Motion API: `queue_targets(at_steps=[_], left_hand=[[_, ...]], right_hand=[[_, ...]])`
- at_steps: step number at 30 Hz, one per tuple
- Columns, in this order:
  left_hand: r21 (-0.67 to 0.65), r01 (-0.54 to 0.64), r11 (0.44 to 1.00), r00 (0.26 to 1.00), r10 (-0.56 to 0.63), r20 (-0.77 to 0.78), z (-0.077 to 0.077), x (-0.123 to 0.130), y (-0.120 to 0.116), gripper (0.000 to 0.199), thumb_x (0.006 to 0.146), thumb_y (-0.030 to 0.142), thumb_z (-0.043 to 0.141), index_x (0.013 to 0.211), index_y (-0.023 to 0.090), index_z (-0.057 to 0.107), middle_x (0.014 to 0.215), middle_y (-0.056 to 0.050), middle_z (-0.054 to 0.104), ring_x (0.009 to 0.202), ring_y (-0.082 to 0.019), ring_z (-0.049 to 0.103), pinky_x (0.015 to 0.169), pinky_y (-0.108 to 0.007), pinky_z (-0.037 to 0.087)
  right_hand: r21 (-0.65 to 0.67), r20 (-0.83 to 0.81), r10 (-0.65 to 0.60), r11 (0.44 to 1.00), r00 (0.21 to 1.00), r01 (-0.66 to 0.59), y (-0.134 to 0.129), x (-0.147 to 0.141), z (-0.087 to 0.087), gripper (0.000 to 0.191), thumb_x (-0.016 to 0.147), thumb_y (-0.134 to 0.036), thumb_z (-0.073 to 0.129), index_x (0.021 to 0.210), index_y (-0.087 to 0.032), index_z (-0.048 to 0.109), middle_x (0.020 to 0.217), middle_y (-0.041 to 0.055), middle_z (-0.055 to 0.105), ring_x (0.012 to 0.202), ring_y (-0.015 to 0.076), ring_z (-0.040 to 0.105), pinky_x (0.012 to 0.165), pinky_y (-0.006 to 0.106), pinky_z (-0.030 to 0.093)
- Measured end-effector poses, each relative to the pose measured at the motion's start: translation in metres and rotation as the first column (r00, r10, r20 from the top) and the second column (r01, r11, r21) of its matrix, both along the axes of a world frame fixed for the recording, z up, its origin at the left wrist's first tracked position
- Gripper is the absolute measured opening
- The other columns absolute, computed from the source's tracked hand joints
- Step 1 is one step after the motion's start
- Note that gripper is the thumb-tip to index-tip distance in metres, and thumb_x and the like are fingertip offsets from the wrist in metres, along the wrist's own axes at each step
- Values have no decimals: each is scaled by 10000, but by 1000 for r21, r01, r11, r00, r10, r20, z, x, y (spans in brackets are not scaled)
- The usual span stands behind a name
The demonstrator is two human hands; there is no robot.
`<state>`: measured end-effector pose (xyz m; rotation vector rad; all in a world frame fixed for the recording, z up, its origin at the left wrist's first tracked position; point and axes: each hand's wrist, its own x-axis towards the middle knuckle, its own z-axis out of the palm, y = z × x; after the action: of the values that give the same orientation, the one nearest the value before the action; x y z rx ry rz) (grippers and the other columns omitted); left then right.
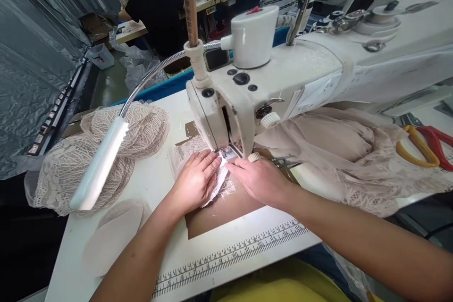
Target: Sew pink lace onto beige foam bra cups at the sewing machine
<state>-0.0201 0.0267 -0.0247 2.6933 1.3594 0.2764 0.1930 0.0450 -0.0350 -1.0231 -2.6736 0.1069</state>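
Note:
My left hand [198, 177] lies flat with its fingers stretched out, pressing a pale lace piece [219, 186] on the machine bed. Its fingertips reach close to the presser foot of the white sewing machine [221, 118]. My right hand [264, 177] is closed at the right edge of that piece, thumb and index finger against the fabric just before the needle area. The needle itself is hidden in the glare and behind the machine head. Beneath both hands is a brown sheet [244, 203] taped to the white table [170, 245].
Lace pieces [141, 127] are piled at left under a gooseneck lamp [101, 165], with smooth beige cutouts [113, 240] nearer me. Beige fabric [329, 137] and scissors [421, 146] lie at right. A printed ruler [233, 257] runs along the front edge. Two people sit beyond.

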Motion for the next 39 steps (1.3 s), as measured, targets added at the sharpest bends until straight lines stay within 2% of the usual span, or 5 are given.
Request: queue_targets(at_steps=[8,17,22,33,39], left_hand=[[39,77,996,993,-80,91,1,2,-8,346,897,261,473,1209,144,568,1229,-166,566,1078,-266,538,917,-438,453],[-12,136,991,986,-134,102,5,5,-11,386,893,296,481,1248,164,557,1248,-134,585,1107,-277,524,928,-452,444],[5,136,991,969,-134,210,4,3,-10,324,904,198,465,1201,155,584,1192,-112,630,1083,-228,548,926,-391,472],[14,64,998,996,-64,63,-1,8,-12,371,893,272,477,1230,151,573,1301,-115,566,1049,-286,541,874,-465,473],[-8,38,999,989,-36,142,7,7,-13,306,901,245,477,1168,149,592,1204,-120,607,1013,-243,557,876,-404,468]], right_hand=[[-21,-37,13,1000,999,-14,0,4,1,260,849,-78,447,978,-147,662,771,45,619,660,152,450,588,290,271],[-63,-98,-4,998,995,-2,0,0,2,269,866,-115,438,1020,-161,654,863,53,636,717,159,476,573,281,280],[-53,-31,27,998,999,-28,1,0,2,239,857,-93,451,985,-147,645,859,51,606,752,160,463,577,280,267],[-48,7,-44,998,999,44,0,-3,1,272,851,-92,448,1028,-147,646,841,66,627,728,170,476,567,296,254],[-53,-73,20,998,997,-24,0,3,-1,262,843,-85,453,1014,-147,642,835,48,614,694,151,448,595,296,269]])
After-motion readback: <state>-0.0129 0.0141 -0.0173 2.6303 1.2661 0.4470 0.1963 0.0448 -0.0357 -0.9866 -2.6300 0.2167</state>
